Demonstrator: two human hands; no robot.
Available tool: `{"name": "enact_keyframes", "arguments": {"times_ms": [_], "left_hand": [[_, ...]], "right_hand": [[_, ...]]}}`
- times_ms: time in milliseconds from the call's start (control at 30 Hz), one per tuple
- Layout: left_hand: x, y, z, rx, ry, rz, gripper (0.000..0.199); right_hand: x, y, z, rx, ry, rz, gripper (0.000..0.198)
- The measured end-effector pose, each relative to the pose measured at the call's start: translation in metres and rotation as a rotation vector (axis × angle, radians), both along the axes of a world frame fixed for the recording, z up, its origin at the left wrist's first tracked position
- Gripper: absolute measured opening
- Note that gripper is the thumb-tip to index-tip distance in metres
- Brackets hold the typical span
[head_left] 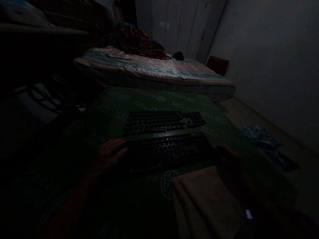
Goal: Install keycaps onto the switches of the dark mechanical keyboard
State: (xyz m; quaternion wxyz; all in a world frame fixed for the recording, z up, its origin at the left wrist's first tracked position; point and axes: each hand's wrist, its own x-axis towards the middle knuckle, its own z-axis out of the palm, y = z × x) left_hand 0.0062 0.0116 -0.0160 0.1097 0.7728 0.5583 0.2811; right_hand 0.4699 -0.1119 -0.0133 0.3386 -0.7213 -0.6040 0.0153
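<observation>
1. I have the dark keyboard base point(159, 153) across the middle of the frame, lying lengthwise from side to side over the green counter point(106, 116); rows of openings show in it where light catches.
2. My left hand point(111, 154), left of centre, is at the base's left end, thumb and fingers meeting it there: that grip holds the end.
3. My right hand point(229, 159), right of centre, is at the base's right end. It is too dark for me to tell how far that grip closes.
4. Just above the base in the frame I see the black keycaps point(159, 120), set out in rows on the counter in a keyboard layout, a long bar among the lowest.
5. A brown cloth point(203, 199) fills the lower middle-right, beside my right forearm.
6. Beyond the counter, at upper centre, I see a bed point(159, 71) with a red patterned bundle point(142, 41) on it.
7. At the right, a crumpled bluish cloth point(260, 137) lies on the floor.
</observation>
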Motion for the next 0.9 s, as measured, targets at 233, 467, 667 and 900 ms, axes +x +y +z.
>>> {"name": "enact_keyframes", "arguments": {"times_ms": [233,467,667,900], "left_hand": [[0.0,-0.001,-0.001,-0.018,-0.024,0.013,0.069],[0.001,0.0,0.003,-0.016,-0.021,-0.012,0.073],[0.003,-0.002,0.003,-0.015,-0.041,0.0,0.075],[0.001,-0.002,0.002,0.004,-0.029,-0.009,0.074]], "right_hand": [[-0.007,-0.005,-0.003,0.057,-0.076,0.03,0.034],[-0.02,-0.005,-0.001,0.062,-0.061,0.083,0.033],[-0.032,-0.004,-0.005,0.057,-0.081,0.104,0.031],[-0.036,0.002,-0.007,0.063,-0.184,0.251,0.028]]}}
